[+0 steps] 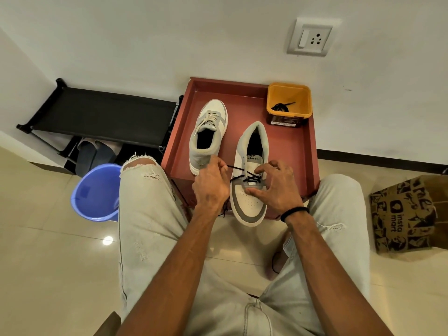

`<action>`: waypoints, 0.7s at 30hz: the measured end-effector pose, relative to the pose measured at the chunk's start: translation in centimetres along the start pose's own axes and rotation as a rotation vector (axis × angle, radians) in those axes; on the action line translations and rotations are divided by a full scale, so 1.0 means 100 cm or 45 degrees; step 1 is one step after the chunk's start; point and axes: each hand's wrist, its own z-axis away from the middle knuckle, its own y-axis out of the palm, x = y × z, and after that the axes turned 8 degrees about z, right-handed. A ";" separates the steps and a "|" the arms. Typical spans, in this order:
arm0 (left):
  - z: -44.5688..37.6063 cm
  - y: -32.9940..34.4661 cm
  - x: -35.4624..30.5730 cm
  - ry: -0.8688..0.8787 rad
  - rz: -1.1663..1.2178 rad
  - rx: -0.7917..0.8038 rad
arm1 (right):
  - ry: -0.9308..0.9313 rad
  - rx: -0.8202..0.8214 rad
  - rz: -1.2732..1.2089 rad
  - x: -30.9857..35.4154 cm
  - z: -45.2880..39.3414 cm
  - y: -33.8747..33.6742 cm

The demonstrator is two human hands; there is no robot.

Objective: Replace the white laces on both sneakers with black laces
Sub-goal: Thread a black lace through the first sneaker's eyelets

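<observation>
**Black lace partway up the near sneaker**

Black lace (244, 175) is crisscrossed through the lower eyelets of the near sneaker (251, 175), which sits on the red tray (294, 151) with its toe poking over the front edge toward the person. From the head cam: left hand (210, 187) pinches one end of that lace and holds it out to the left, pretty taut. Right hand (278, 185) has its fingers curled around the laced part of the shoe, thumb on the toe side, index near the tongue. The other sneaker (208, 137) is further back on the tray and has its white laces (209, 118) in. An orange tub (289, 100) in the tray's far right corner holds another black lace (281, 106). On the floor: blue bucket (97, 192) on the left, printed paper bag (407, 214) on the right, black shoe rack (101, 115) against the wall.
</observation>
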 end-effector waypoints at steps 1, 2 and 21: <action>0.001 0.001 -0.001 -0.006 0.032 0.016 | 0.001 -0.002 -0.004 0.000 0.000 0.000; 0.001 0.002 -0.003 -0.009 0.092 0.049 | 0.001 -0.007 -0.010 -0.001 0.000 0.001; 0.001 -0.007 -0.029 -0.508 0.968 0.539 | -0.003 -0.078 -0.200 0.009 0.008 0.005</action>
